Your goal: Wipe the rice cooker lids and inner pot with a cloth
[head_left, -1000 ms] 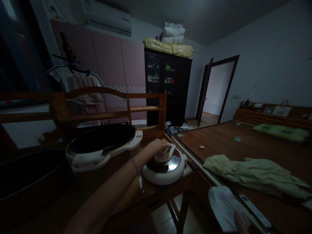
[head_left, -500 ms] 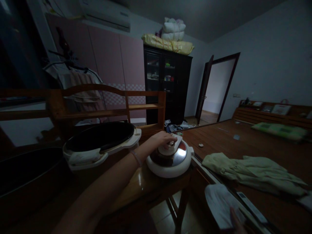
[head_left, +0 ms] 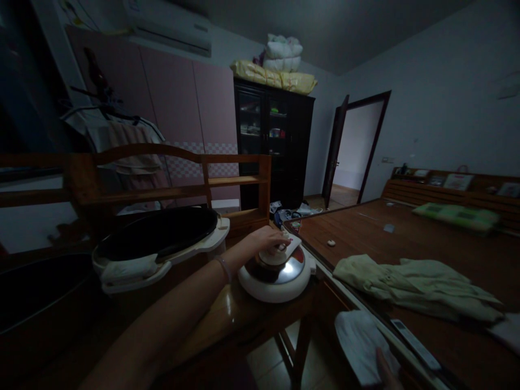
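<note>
Atop the white-rimmed round lid (head_left: 280,277), left hand (head_left: 268,238) palm-down and curled.

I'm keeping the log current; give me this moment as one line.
left hand: gripping top of round white glossy-centred lid | right hand: holding white cloth | left of lid: open white-rimmed black pot

Lid (head_left: 277,277) on table (head_left: 217,325), cooker (head_left: 209,238) left, bed (head_left: 353,235) right

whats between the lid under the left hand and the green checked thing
Going from the lid toward it in the head view: a small round white object, then a small pale flat piece, both on the brown surface.
</note>
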Available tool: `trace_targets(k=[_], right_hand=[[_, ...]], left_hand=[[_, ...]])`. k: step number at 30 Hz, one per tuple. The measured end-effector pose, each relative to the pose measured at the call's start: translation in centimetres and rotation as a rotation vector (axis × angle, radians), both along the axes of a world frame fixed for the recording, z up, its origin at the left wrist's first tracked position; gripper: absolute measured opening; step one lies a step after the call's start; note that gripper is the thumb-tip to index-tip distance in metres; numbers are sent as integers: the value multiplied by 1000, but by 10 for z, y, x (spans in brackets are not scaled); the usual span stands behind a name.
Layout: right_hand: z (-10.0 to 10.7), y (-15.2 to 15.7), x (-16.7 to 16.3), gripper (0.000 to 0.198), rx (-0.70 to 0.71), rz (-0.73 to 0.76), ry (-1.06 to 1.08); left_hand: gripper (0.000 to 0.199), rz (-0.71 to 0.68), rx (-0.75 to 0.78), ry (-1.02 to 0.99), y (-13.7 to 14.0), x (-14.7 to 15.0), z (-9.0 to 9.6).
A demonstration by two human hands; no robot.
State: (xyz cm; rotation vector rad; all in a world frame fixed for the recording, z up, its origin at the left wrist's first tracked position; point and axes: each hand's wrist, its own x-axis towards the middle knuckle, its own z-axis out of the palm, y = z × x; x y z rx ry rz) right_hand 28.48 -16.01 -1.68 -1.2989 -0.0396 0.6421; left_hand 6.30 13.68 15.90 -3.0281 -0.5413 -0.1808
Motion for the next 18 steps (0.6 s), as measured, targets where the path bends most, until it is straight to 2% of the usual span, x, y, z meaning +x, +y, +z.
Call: trace_targets(k=[8, 18], right_hand=[[-9, 4, 5, 68, 24, 54, -51], [-9, 13, -13, 63, 77, 97, -45]], left_hand=[[44, -16, -5, 32, 7, -12, -12], [37, 47, 15, 91, 11, -21, -7]])
